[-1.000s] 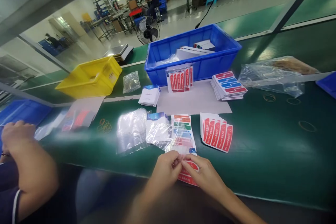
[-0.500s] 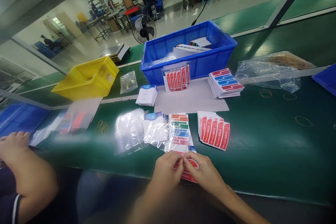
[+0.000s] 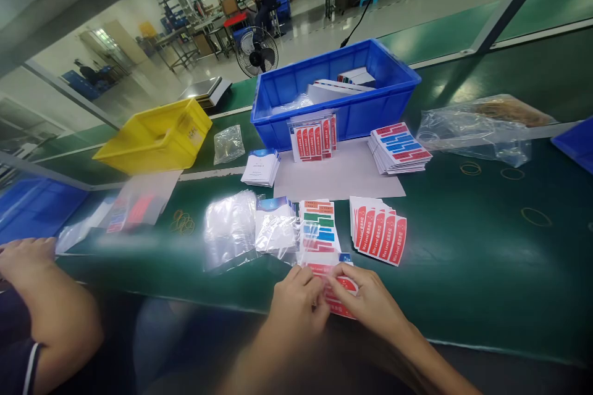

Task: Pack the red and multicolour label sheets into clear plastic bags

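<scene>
At the bench's front edge, my left hand (image 3: pixel 299 299) and my right hand (image 3: pixel 368 301) meet with fingers pinched together. Between them is a red label sheet (image 3: pixel 343 307) with white print, partly covered by my fingers. Clear film seems to lie over its upper part; its edges are hard to make out. Just beyond my hands lies a sheet of coloured labels (image 3: pixel 319 222) in orange, green, blue and red. Left of it are white cards (image 3: pixel 275 219) under clear film and a stack of clear plastic bags (image 3: pixel 229 225). A fan of red label sheets (image 3: pixel 380 231) lies to the right.
A blue bin (image 3: pixel 333 95) stands at the back, a yellow bin (image 3: pixel 155 136) to its left. Behind my hands are a card stack (image 3: pixel 260 168) and a label stack (image 3: pixel 401 147). Rubber bands (image 3: pixel 183 222) lie about. A co-worker's arm (image 3: pixel 55 302) rests at far left.
Both hands have shifted slightly right with the red label sheet, and my left fingers have curled lower. Clear film has moved off the cards' right side, leaving the coloured label sheet more exposed.
</scene>
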`<state>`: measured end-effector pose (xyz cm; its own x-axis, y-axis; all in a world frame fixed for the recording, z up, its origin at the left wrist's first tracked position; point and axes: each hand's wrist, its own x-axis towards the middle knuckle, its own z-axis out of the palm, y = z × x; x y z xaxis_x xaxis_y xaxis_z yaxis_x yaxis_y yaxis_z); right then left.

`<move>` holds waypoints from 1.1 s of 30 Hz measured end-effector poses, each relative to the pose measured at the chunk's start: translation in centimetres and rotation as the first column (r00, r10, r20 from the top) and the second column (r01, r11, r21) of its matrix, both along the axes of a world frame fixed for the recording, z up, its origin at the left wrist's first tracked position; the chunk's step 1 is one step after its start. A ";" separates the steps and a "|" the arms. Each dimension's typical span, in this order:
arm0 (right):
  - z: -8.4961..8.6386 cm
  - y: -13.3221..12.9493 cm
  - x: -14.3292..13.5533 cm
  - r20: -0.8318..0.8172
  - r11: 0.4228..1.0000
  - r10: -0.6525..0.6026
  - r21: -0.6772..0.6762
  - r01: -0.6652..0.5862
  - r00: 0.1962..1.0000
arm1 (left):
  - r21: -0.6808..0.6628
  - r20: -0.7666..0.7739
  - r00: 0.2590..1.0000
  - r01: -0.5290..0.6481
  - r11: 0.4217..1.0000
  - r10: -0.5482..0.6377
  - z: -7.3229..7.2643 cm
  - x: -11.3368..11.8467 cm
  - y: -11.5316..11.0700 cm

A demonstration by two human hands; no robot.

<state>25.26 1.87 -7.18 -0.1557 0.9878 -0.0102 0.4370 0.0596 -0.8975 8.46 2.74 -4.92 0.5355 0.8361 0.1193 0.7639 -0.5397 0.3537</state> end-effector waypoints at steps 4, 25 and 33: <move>0.8 0.4 0.4 0.019 1.000 0.015 -0.001 -0.015 1.000 | -0.092 0.049 0.999 -0.002 0.996 0.006 0.3 0.6 0.0; 1.0 -2.0 1.7 -0.014 0.993 0.094 -0.068 -0.094 0.996 | -0.130 -0.086 0.985 0.140 0.982 -0.152 2.3 1.2 -0.4; 0.8 -2.6 1.7 0.048 0.998 0.061 -0.019 -0.061 0.997 | -0.055 0.085 0.988 0.133 0.990 -0.128 2.2 0.8 -0.5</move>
